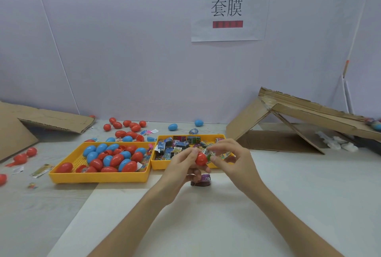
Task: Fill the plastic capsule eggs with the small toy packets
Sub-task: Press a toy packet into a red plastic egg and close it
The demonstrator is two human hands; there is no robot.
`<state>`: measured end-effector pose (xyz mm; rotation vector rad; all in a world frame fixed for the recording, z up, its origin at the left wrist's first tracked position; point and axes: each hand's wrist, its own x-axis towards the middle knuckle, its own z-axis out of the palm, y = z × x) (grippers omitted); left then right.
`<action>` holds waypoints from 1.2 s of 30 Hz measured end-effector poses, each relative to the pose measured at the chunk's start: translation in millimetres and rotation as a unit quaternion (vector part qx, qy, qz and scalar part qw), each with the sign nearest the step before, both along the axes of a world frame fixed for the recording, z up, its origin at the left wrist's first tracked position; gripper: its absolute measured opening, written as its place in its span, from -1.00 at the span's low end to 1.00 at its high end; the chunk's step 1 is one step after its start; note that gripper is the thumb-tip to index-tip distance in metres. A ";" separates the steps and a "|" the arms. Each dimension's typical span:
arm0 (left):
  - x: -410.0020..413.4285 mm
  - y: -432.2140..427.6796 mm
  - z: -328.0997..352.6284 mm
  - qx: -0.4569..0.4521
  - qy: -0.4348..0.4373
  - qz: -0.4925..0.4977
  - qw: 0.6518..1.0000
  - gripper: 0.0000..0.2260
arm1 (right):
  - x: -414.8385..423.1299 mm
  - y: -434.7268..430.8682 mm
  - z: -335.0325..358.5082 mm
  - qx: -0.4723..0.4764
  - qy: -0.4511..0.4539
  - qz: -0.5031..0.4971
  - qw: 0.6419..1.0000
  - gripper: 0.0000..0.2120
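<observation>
- Left hand (183, 164), head view: the fingers and thumb are curled round a red capsule egg (201, 158), which is held above the table (299, 195), just in front of the right-hand tray.
- Right hand (233, 159): a clear toy packet (207, 152) is pinched between thumb and fingertips and is held against the upper right side of the red capsule egg. Whether the egg is whole or a half cannot be told.
- Left yellow tray (99, 177): red and blue eggs are piled in it.
- Right yellow tray (159, 165): it is set just beside the left yellow tray and is filled with small printed packets.
- Purple object (203, 180): it lies on the table directly beneath the hands.
- Loose eggs (123, 124): these are scattered on the table behind the trays, near the wall.
- Cardboard pieces (288, 116): folded sheets are propped at both sides of the table.
- Printed sheet (228, 9): it is fixed to the wall.
</observation>
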<state>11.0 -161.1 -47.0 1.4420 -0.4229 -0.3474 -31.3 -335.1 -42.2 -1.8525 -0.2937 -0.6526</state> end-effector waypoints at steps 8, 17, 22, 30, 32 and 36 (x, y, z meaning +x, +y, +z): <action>0.7 -0.3 -0.2 -0.006 -0.010 0.017 1.000 -0.63 | 1.0 0.4 -2.7 -0.011 -0.016 0.011 1.000 -0.86; 2.7 -0.1 -3.4 0.023 -0.060 0.041 0.997 -0.62 | 0.9 0.4 -3.9 -0.057 0.007 0.004 0.998 -0.64; 3.7 0.0 -5.6 0.030 -0.074 0.047 0.996 -0.64 | -1.4 1.6 0.4 -0.086 -0.001 0.011 0.996 -0.55; 1.6 -0.9 -4.3 0.032 -0.090 0.052 0.994 -0.76 | -2.2 2.4 -1.1 -0.072 -0.002 0.014 0.997 -0.74; 1.4 -1.1 -3.7 0.036 -0.092 0.056 0.994 -0.77 | -1.0 1.9 -2.8 -0.063 0.003 0.009 0.998 -0.83; 1.6 -1.0 -4.2 0.040 -0.096 0.060 0.993 -0.77 | 0.3 1.7 -3.6 -0.064 -0.006 -0.002 0.998 -0.84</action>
